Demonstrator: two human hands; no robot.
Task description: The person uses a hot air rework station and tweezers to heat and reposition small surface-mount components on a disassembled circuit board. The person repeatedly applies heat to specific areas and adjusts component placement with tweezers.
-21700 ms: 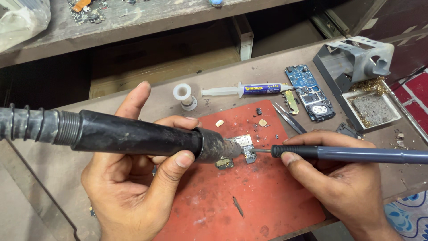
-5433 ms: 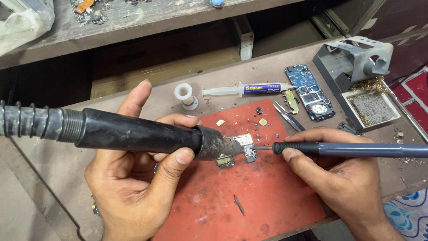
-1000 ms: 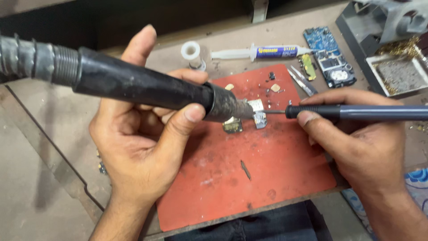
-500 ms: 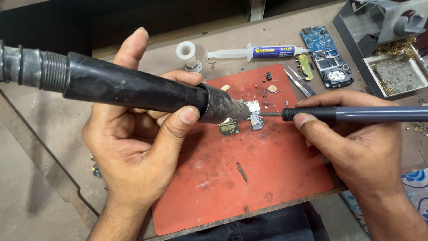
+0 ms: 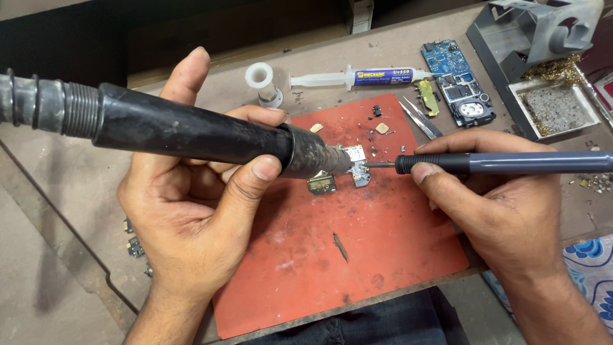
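Two hands busy: our left hand clenched round black hot-air handle, nozzle down on small circuit piece at middle of red mat. Our right hand grips grey soldering iron, tip touching same piece. Beyond mat's far edge on bench: syringe, white spool, tweezers, blue phone board. Iron stand at far right corner.
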